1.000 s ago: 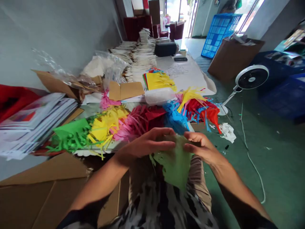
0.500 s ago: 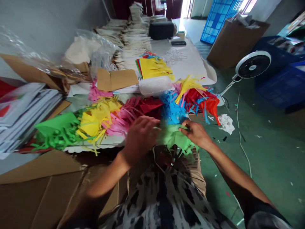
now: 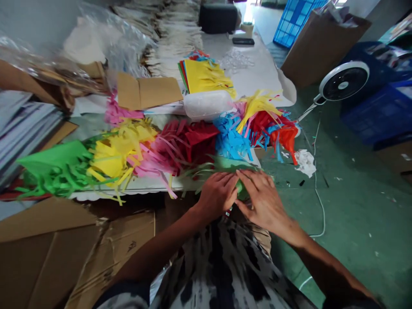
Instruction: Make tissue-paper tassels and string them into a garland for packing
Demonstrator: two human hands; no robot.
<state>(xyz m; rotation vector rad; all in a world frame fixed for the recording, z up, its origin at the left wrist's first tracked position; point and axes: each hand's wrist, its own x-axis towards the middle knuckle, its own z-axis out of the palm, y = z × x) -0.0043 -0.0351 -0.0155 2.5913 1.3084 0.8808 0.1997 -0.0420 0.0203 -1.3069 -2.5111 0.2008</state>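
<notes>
Grips closed on green fringed paper (image 3: 229,163), pinching it from both sides at desk (image 3: 254,64) near edge. Left grip (image 3: 219,194) curled round one side, right grip (image 3: 262,198) fingers pressed over other. Just beyond grip, red fringed paper (image 3: 196,143) and blue fringed paper (image 3: 231,141). Left of grip, yellow fringed paper (image 3: 109,156). Below left, flattened cardboard (image 3: 58,249). Far right, floor fan (image 3: 343,81).

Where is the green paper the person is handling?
The green paper is low centre in the head view, between the left hand and right hand, just below the blue fringed paper.
</notes>
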